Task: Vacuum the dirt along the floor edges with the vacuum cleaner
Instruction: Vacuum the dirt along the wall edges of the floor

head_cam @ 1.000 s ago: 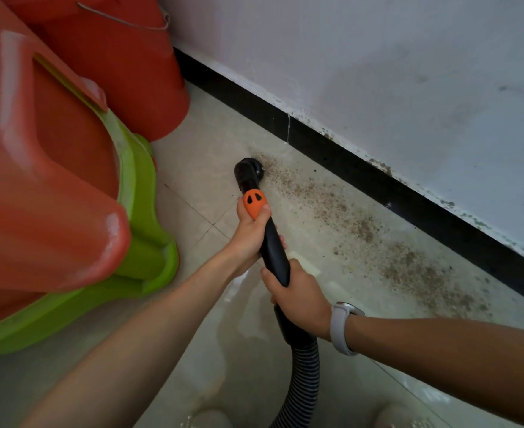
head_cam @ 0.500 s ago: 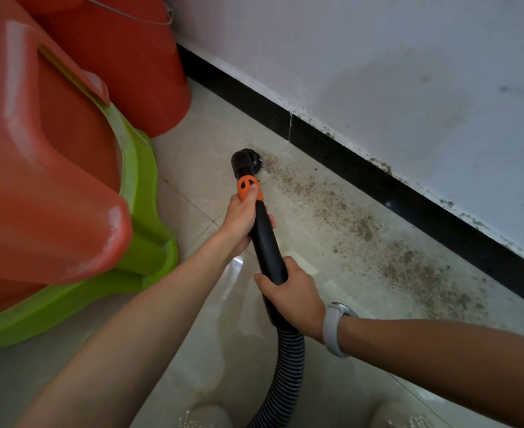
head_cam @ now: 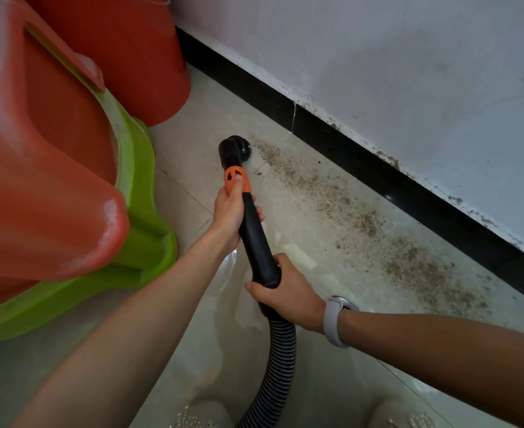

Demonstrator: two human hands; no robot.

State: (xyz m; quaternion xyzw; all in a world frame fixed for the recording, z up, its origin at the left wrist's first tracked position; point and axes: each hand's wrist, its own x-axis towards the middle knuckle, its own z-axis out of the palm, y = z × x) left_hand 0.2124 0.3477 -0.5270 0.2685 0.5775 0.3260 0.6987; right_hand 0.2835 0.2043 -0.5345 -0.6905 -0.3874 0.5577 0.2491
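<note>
Stacked orange and green plastic tubs point(head_cam: 69, 180) are parked at left. The black vacuum wand with orange collar point(head_cam: 256, 236) is gripped by left hand point(head_cam: 229, 211) (up front) and right hand point(head_cam: 288, 291); its round brush head point(head_cam: 234, 149) is set at the brown dirt trail point(head_cam: 362, 223) beside the black baseboard point(head_cam: 378, 174).

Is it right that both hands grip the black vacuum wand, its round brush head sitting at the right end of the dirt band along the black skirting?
Not quite. In the head view the round brush head sits at the left end of the dirt band. Both the left hand and right hand do grip the black vacuum wand.
</note>
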